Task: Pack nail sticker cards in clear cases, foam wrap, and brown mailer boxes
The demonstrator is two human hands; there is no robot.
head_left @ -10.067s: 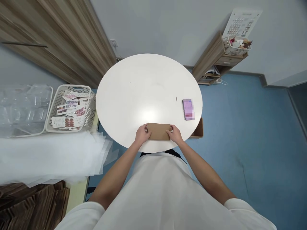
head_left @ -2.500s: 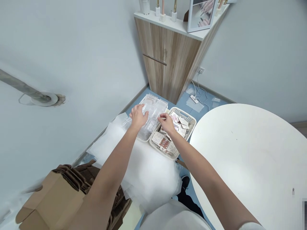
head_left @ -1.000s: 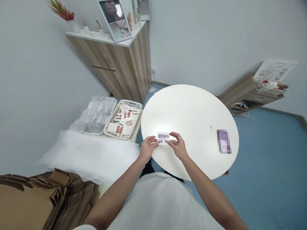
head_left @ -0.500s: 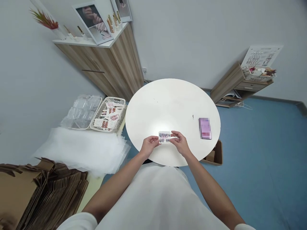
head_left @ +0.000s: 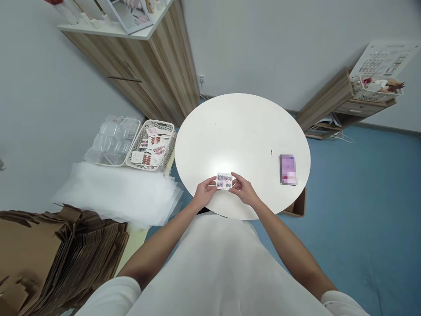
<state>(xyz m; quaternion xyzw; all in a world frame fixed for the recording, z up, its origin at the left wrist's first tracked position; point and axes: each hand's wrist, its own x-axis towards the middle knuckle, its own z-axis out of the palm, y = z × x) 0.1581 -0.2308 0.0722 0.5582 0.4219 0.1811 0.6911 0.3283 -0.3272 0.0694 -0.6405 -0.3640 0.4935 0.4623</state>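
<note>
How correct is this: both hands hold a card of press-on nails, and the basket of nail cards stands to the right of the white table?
The side is wrong: in the head view, the basket of nail cards stands to the left of the white table. The left hand and right hand do hold the card of press-on nails.

Plain white shirt (head_left: 220,267) at bottom centre, short sleeves (head_left: 112,296) lower left and lower right; bare hands (head_left: 203,193).
</note>
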